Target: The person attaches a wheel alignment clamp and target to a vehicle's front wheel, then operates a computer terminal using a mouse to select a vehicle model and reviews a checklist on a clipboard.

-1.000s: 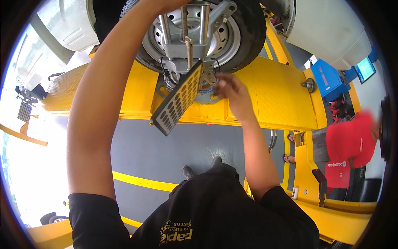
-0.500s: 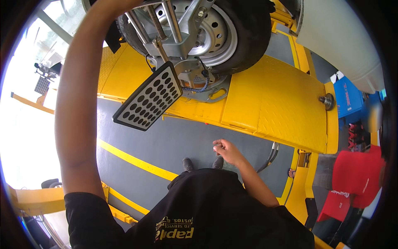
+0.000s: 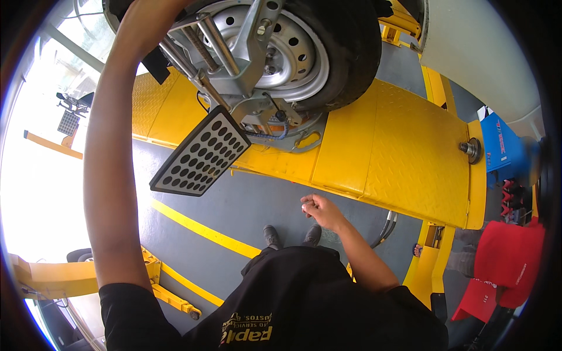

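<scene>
At the upper edge my left hand (image 3: 153, 16) reaches over the top of a metal wheel clamp (image 3: 249, 70); its fingers are cut off from view. The clamp is mounted against a silver steel wheel (image 3: 293, 50) with a black tyre (image 3: 354, 52). From the clamp's shaft hangs a tilted alignment target board (image 3: 200, 153), pale with rows of black dots. My right hand (image 3: 324, 212) is held low in front of my body, away from the clamp, its fingers curled together. Whether something small sits between those fingertips I cannot make out.
The wheel stands over a turning plate (image 3: 298, 140) on a yellow lift runway (image 3: 404, 152). Hoses (image 3: 386, 229) hang beneath its edge. A person in red (image 3: 506, 263) is at the right, near a blue machine (image 3: 500, 143). A second dotted target (image 3: 68, 124) shows at far left.
The view has shifted, so the wheel and clamp look slightly nearer and the target board sits lower and farther left. My left arm stays raised; my right hand keeps nearly the same pose.
</scene>
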{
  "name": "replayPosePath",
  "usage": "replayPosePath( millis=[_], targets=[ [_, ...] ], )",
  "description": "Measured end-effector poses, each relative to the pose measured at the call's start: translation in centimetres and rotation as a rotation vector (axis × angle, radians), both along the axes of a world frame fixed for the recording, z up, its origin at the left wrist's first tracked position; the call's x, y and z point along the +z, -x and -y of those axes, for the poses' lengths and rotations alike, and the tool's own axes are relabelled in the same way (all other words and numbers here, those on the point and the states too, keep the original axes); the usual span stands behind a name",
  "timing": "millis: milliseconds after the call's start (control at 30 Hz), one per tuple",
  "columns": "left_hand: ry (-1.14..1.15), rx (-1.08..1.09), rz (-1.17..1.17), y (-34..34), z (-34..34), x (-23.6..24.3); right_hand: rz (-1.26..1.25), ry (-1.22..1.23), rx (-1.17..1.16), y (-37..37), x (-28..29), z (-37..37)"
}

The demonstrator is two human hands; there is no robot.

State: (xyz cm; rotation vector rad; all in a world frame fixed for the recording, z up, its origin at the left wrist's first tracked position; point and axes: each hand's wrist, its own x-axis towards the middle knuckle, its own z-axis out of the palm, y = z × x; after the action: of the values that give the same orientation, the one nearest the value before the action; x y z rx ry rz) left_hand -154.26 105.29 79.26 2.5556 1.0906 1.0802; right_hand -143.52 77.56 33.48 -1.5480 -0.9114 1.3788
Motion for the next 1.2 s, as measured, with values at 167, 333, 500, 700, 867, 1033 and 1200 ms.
replayPosePath(
  millis=[167, 333, 500, 700, 867, 1033, 1200],
  targets=[
    [-0.096, -0.114, 0.047, 0.0, 0.9, -1.0, 0.013, 0.026, -0.011, -0.5, -0.1, -0.3],
    [-0.033, -0.191, 0.044, 1.1, -2.1, -0.8, -0.011, 0.048, 0.009, -0.2, -0.9, -0.8],
    [-0.077, -0.282, 0.006, 1.5, -2.5, -0.3, -0.02, 0.036, 0.056, 0.8, -0.3, -1.8],
    [0.11, -0.238, -0.029, 1.9, 0.2, 0.7, 0.007, -0.041, 0.057, 2.3, 2.5, -2.2],
    [0.048, -0.416, 0.085, 4.1, -2.8, -1.2, 0.039, -0.051, -0.082, 3.2, 3.2, 1.3],
    [-0.122, -0.443, 0.537, 11.9, -4.4, -8.6, 0.028, 0.02, -0.409, 4.3, 1.4, 9.5],
    [0.584, -0.309, 0.604, 24.7, -5.2, -27.5, 0.108, 0.206, -0.687, 9.0, 0.3, 14.8]
  ],
)
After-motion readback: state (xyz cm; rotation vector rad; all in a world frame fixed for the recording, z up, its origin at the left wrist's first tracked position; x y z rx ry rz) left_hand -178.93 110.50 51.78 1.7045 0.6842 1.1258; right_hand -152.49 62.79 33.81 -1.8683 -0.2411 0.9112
